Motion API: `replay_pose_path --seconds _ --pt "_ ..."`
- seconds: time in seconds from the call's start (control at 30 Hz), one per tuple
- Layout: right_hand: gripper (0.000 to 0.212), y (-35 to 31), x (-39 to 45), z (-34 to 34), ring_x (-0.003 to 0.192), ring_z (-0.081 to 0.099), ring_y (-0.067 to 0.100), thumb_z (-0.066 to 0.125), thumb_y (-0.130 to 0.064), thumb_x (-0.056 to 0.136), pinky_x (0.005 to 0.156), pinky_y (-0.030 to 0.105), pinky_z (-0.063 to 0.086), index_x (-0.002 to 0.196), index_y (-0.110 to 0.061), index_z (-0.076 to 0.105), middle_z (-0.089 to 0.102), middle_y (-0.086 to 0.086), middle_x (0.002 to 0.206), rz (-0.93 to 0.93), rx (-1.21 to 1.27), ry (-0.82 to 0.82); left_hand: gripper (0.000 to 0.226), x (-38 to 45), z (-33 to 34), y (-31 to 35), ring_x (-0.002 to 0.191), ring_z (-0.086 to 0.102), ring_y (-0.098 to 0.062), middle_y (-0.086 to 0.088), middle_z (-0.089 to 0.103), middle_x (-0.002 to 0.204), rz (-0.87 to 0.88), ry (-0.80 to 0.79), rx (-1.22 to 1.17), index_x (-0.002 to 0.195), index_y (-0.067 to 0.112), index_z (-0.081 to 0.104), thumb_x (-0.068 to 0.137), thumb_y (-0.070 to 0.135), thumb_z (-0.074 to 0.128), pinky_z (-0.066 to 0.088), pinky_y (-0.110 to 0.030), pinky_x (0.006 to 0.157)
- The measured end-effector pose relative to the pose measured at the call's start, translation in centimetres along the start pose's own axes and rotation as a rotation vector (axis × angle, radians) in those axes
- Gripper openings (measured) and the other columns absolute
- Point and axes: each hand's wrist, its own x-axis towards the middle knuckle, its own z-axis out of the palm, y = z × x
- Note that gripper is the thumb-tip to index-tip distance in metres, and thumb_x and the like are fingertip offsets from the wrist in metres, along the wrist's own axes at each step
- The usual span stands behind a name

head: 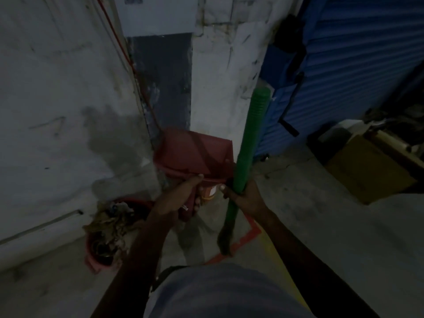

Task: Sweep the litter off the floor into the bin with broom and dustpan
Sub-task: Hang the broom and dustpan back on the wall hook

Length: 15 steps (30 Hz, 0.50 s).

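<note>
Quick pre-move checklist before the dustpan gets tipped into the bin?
1. Left hand grips the dustpan: ok.
2. Right hand grips the broom handle: ok.
3. Bin within view, low on the left: ok.
4. Dustpan over the bin: not ok, it is held to the right of it.
5. Room in the bin: not ok, litter is piled above its rim.
6. Litter in the dustpan: cannot tell.

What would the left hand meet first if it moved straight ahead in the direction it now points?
Probably the white wall behind. The left hand grips the handle of the red plastic dustpan and points up and away from the person, so the raised pan would likely reach the wall before the hand does. Depth is unclear in this dim view.
</note>
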Motion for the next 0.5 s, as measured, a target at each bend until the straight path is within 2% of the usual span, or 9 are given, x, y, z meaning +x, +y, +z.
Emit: replay_pose_path --seconds 0.07,0.13,0.23,0.3,0.33,0.37,0.4,0.47,0.5 --pt "0.010 0.0 0.9 -1.6 0.078 0.071 0.015 0.079 -0.018 0.084 0.072 0.039 0.060 0.087 -0.023 0.071 0.074 -0.008 0.082 -0.035 0.041 -0.049 0.043 -0.3 2.1 0.8 0.028 0.043 -0.013 -0.002 0.048 0.040 -0.005 0.003 -0.036 0.071 0.010 0.055 0.101 0.041 0.055 0.034 -0.014 0.034" --pt "0.012 0.3 1.9 -2.9 0.075 0.071 0.015 0.080 -0.018 0.082 0.068 0.038 0.060 0.090 -0.013 0.072 0.074 -0.004 0.081 -0.064 0.036 -0.040 0.046 -0.8 3.8 1.6 0.028 0.043 -0.013 -0.002 0.048 0.040 0.009 -0.003 -0.098 0.071 0.009 0.055 0.102 0.042 0.054 0.034 -0.014 0.032" --pt "0.020 0.9 4.0 -4.3 0.058 0.067 0.011 0.080 -0.016 0.083 0.054 0.029 0.054 0.087 0.000 0.069 0.070 -0.002 0.068 -0.031 -0.009 0.006 0.057 -0.7 5.8 3.3 0.030 0.047 -0.015 -0.006 0.051 0.043 0.011 -0.041 -0.230 0.069 0.005 0.058 0.103 0.050 0.046 0.038 -0.017 0.032" --pt "0.017 1.0 5.9 -5.3 0.058 0.068 0.009 0.080 -0.022 0.083 0.053 0.024 0.052 0.088 -0.007 0.071 0.070 -0.006 0.068 -0.034 -0.038 0.037 0.064 0.4 6.5 3.8 0.038 0.054 -0.020 -0.011 0.057 0.051 0.053 0.119 -0.167 0.069 0.004 0.066 0.103 0.053 0.044 0.042 -0.023 0.039" --pt "0.014 1.1 7.2 -5.9 0.060 0.068 0.009 0.080 -0.025 0.083 0.054 0.023 0.052 0.086 -0.014 0.070 0.070 -0.007 0.069 -0.037 -0.050 0.044 0.061 0.4 6.4 3.8 0.045 0.058 -0.021 -0.013 0.059 0.058 0.103 0.280 0.013 0.070 0.005 0.070 0.106 0.047 0.043 0.046 -0.027 0.046" --pt "0.013 1.1 8.3 -6.4 0.061 0.068 0.008 0.080 -0.027 0.083 0.054 0.022 0.052 0.082 -0.021 0.068 0.069 -0.008 0.069 -0.034 -0.065 0.054 0.055 1.1 6.2 5.0 0.051 0.061 -0.021 -0.013 0.062 0.063 0.057 0.442 0.090 0.075 0.005 0.071 0.108 0.039 0.043 0.049 -0.031 0.054" --pt "0.015 1.3 9.4 -7.0 0.062 0.068 0.010 0.080 -0.029 0.083 0.054 0.024 0.053 0.078 -0.026 0.066 0.069 -0.007 0.069 -0.030 -0.089 0.072 0.048 1.0 5.5 6.1 0.050 0.062 -0.018 -0.010 0.064 0.061 0.080 0.421 0.087 0.080 0.004 0.069 0.108 0.034 0.044 0.050 -0.033 0.056" --pt "0.020 2.1 12.0 -8.5 0.062 0.069 0.017 0.081 -0.033 0.081 0.054 0.032 0.057 0.073 -0.028 0.063 0.070 0.001 0.068 -0.002 -0.119 0.099 0.032 2.0 5.5 8.7 0.041 0.061 -0.011 -0.004 0.063 0.056 0.217 0.223 0.084 0.084 0.004 0.062 0.105 0.027 0.054 0.049 -0.024 0.043" --pt "0.021 2.6 13.4 -9.3 0.061 0.070 0.021 0.081 -0.035 0.080 0.054 0.038 0.059 0.073 -0.025 0.064 0.070 0.005 0.067 0.007 -0.116 0.093 0.025 2.1 5.4 10.2 0.038 0.060 -0.008 -0.003 0.063 0.055 0.273 0.243 0.097 0.086 0.003 0.062 0.103 0.021 0.058 0.046 -0.019 0.038"
